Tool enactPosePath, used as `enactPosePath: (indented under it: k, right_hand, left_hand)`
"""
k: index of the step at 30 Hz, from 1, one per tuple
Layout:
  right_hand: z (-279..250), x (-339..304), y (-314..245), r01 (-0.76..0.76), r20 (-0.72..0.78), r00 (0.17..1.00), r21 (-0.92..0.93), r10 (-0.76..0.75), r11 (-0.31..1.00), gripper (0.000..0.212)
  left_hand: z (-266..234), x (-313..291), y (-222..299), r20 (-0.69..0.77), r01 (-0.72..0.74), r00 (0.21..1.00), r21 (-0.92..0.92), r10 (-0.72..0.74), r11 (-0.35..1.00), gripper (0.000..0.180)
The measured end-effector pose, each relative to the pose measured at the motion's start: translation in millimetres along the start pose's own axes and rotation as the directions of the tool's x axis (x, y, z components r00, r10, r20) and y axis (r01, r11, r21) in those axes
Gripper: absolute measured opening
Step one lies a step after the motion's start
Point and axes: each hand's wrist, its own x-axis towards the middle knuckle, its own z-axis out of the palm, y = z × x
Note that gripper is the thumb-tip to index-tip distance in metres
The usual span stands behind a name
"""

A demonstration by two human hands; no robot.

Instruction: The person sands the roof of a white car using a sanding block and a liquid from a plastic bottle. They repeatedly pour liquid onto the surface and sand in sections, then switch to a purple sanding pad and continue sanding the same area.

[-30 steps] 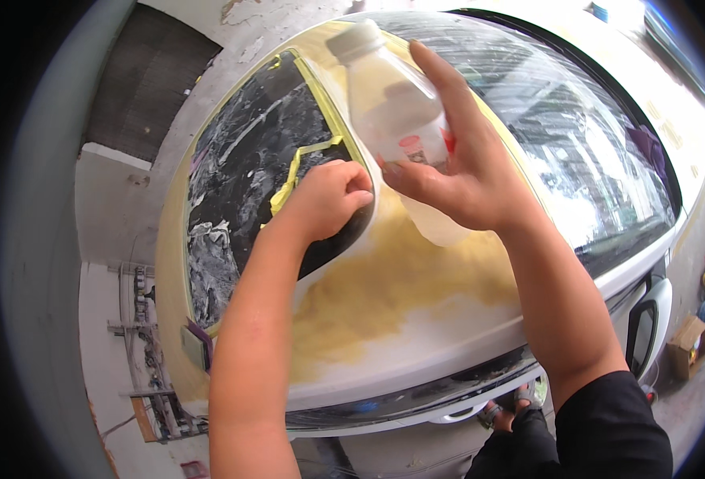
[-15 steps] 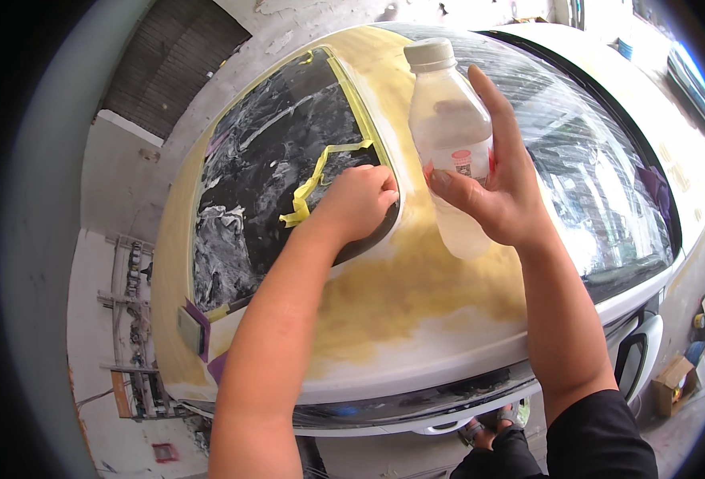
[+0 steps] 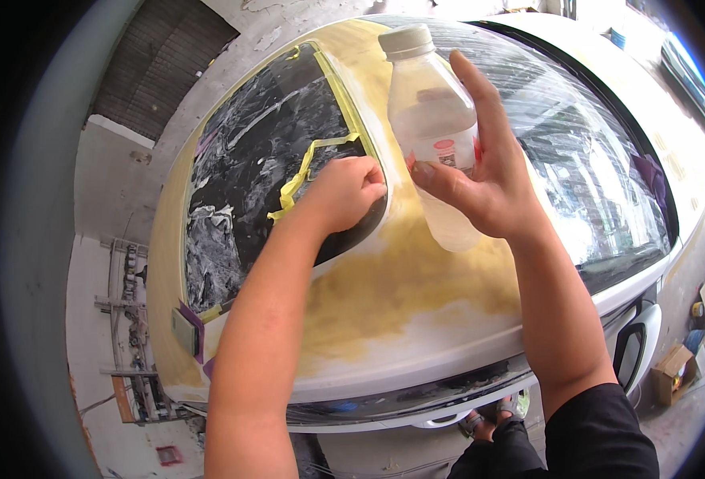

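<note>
A clear plastic bottle (image 3: 428, 112) with a white cap and a red-and-white label is gripped in my right hand (image 3: 492, 188). It leans slightly, cap up, above the car roof (image 3: 424, 295), and cloudy or clear liquid may be inside. My left hand (image 3: 346, 191) is closed at the near right corner of the dark sunroof glass (image 3: 261, 160); what its fingers pinch, if anything, is hidden. Beside that hand, a loose, crumpled strip of yellow masking tape (image 3: 293, 188) lies over the glass. More yellow tape (image 3: 338, 88) lines the glass edge.
The roof is patchy yellow and white, and the glass has whitish smears. The windshield (image 3: 564, 152) lies to the right. A side mirror (image 3: 636, 347) juts out at lower right, near a cardboard box (image 3: 672, 371). Metal racks (image 3: 129, 303) stand at left.
The whole view has shifted a little, so the car and both hands sit slightly further left and up. My grip on the bottle and my closed left hand look the same.
</note>
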Motion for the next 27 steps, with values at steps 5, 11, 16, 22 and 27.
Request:
enactPosePath:
  k: [5, 11, 16, 22, 27]
  right_hand:
    - [0.0, 0.7, 2.2, 0.068, 0.001, 0.998, -0.055, -0.068, 0.996, 0.099]
    - [-1.6, 1.0, -1.2, 0.050, 0.014, 0.999, -0.084, -0.049, 0.995, 0.100]
    - [0.0, 0.0, -5.3, -0.010, 0.005, 1.000, -0.008, 0.010, 1.000, 0.100]
    - [-1.8, -0.3, -3.3, -0.021, 0.017, 1.000, -0.042, 0.022, 0.999, 0.100]
    - [-1.0, 1.7, -2.5, 0.005, 0.018, 1.000, -0.042, -0.005, 0.999, 0.100]
  left_hand:
    - [-6.1, 1.7, -1.7, 0.109, 0.049, 0.993, -0.029, -0.046, 0.998, 0.014]
    - [3.4, 9.3, -1.4, -0.018, -0.018, 1.000, 0.089, 0.019, 0.996, 0.015]
    - [-5.7, 1.7, 0.8, 0.100, 0.054, 0.994, -0.006, -0.054, 0.999, 0.015]
    - [-0.5, 11.5, -5.4, 0.080, 0.039, 0.996, 0.025, -0.041, 0.999, 0.022]
    - [6.6, 11.6, -7.9, -0.029, -0.009, 1.000, 0.030, 0.010, 1.000, 0.022]
